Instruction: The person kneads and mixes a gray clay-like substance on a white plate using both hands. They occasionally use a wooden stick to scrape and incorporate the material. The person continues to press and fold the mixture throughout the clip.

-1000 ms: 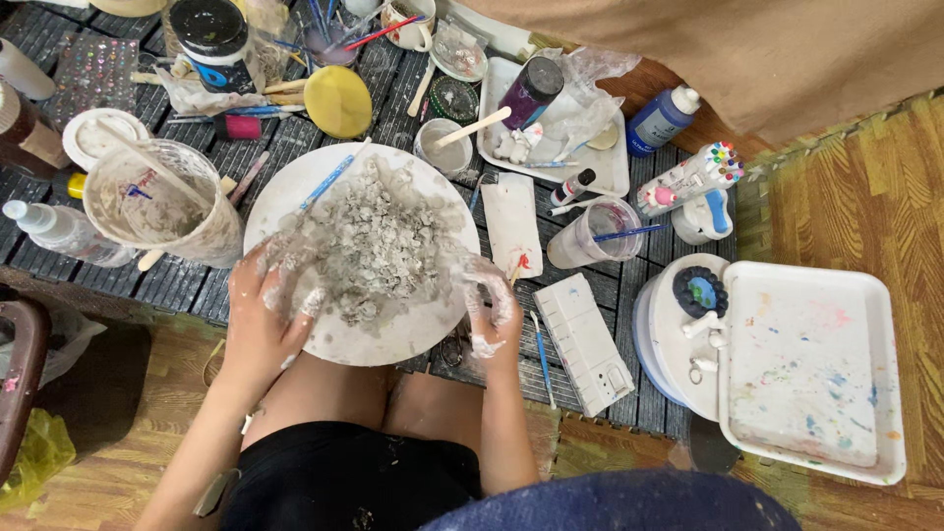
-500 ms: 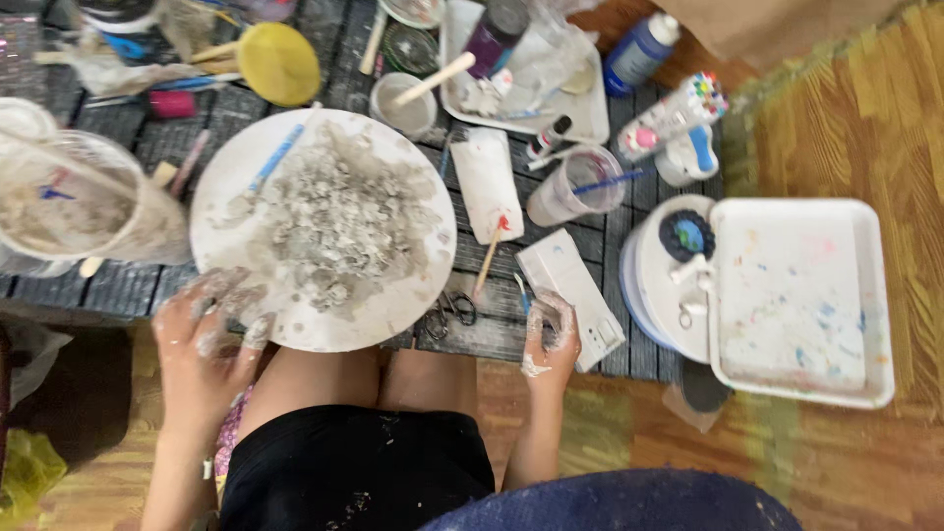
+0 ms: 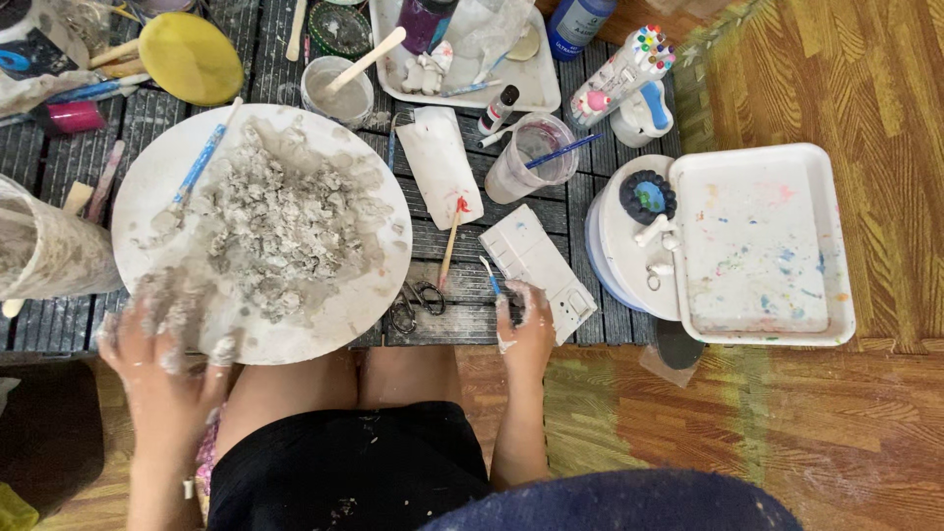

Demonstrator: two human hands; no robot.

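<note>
Now — left hand (image 3: 162, 359) open on plate (image 3: 369, 295) | right hand (image 3: 526, 329) open beside scissors (image 3: 415, 303)

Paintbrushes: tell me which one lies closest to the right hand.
The short blue-handled brush, lying on the slatted table just off the right hand, beside the white rectangular palette. The other blue ones sit farther off: one on the big plate, one in the plastic cup.

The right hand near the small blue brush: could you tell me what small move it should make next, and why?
Probably close the fingers on the small blue brush. The right hand rests at the table edge, open, fingertips right beside it, between the scissors and the white palette. The left hand, smeared with grey paste, is at the white plate rim.
</note>
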